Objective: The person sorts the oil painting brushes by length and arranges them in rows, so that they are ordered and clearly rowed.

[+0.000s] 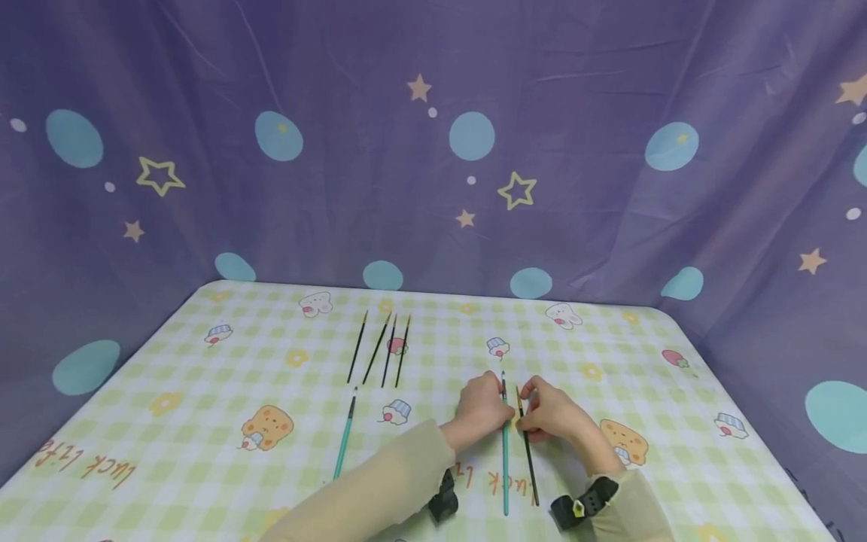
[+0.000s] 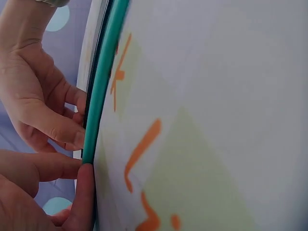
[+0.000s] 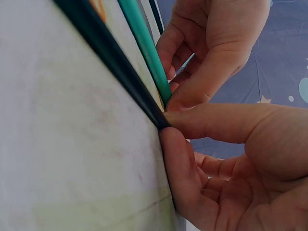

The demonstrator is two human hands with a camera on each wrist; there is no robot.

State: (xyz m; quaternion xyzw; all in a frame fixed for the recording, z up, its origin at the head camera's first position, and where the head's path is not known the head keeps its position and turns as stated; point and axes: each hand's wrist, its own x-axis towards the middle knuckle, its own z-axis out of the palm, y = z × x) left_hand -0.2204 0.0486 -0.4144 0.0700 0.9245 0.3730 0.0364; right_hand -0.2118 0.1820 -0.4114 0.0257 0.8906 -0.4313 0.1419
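Observation:
My left hand (image 1: 482,404) pinches a teal-handled paintbrush (image 1: 505,470) near its bristle end; the brush lies lengthwise on the table, tip away from me. Just to the right, my right hand (image 1: 554,412) holds a thin black paintbrush (image 1: 530,467) between thumb and finger, roughly parallel to the teal one. In the left wrist view, the teal handle (image 2: 103,72) runs up from the fingertips, with the black brush partly hidden behind it. The right wrist view has the black handle (image 3: 115,62) between the thumb and a finger, slightly apart from the teal handle.
Several black paintbrushes (image 1: 357,348) lie in a loose row at the back, left of centre. Another teal paintbrush (image 1: 346,436) is nearer, left of my left forearm. A checked, printed cloth (image 1: 203,384) covers the table, and a purple curtain (image 1: 379,211) hangs behind it.

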